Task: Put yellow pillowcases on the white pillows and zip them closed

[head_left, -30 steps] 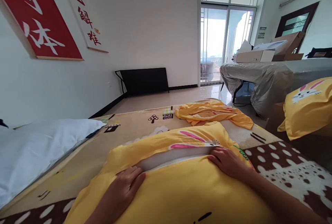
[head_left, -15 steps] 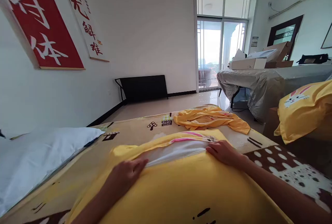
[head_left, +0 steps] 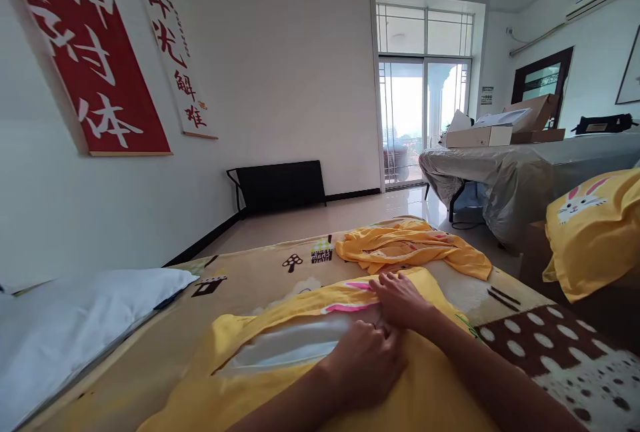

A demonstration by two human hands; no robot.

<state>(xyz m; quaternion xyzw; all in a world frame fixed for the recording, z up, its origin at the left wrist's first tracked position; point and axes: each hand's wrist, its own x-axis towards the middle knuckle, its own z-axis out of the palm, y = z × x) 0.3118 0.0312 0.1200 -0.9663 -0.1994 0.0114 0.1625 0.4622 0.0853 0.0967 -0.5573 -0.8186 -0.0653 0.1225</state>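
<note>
A yellow pillowcase [head_left: 430, 379] with pink print along its upper flap lies before me on the bed. Through its long opening shows a white pillow [head_left: 295, 342]. My left hand [head_left: 367, 359] is closed at the right part of the opening, knuckles up, gripping the lower edge of the cloth; its fingertips are hidden. Just above it, almost touching, my right hand [head_left: 403, 300] has its fingers bent over the upper flap beside the pink print, holding the fabric.
A patterned blanket [head_left: 260, 279] covers the bed. Crumpled orange-yellow cloth [head_left: 410, 245] lies at the far edge, and a bare white pillow [head_left: 90, 319] on the left. To the right are a yellow rabbit pillow [head_left: 595, 232] and a plastic-covered table [head_left: 505, 165] with boxes.
My left hand has moved right along the opening to meet the right hand. My right hand has shifted slightly left onto the upper flap. The opening's left part now gapes. The view has tilted up.
</note>
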